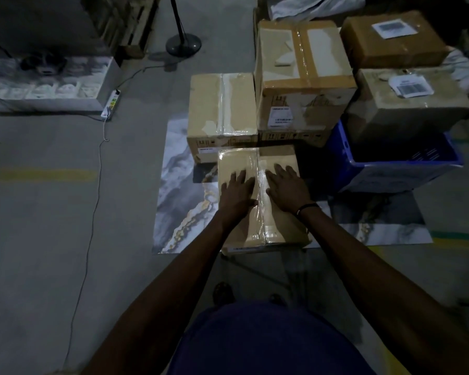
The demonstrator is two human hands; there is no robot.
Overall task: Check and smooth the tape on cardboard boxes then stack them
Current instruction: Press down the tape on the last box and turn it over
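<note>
- Hands flat on the nearest box (279,226), which sits on a marbled mat (179,212) on the concrete floor (38,212).
- Left hand (237,194) palm down, fingers straight and spread, lying just left of the clear tape (261,180) running down the middle of the lid; holds nothing.
- Right hand (289,189) palm down too, fingers straight, just right of the tape line; holds nothing. Dark wristband (306,207) on that wrist.
- Low box (222,109) right behind the near one, taped along its middle.
- Tall box (303,69) to the right of the low one, wide tape on top, sitting on another box (293,138).
- Blue crate (401,169) further right, with a labelled box (409,104) in it and another labelled box (393,39) behind.
- Power strip (111,104) with cable on the floor at left, fan stand base (183,44) at the back.
- Feet of the person visible at bottom.
</note>
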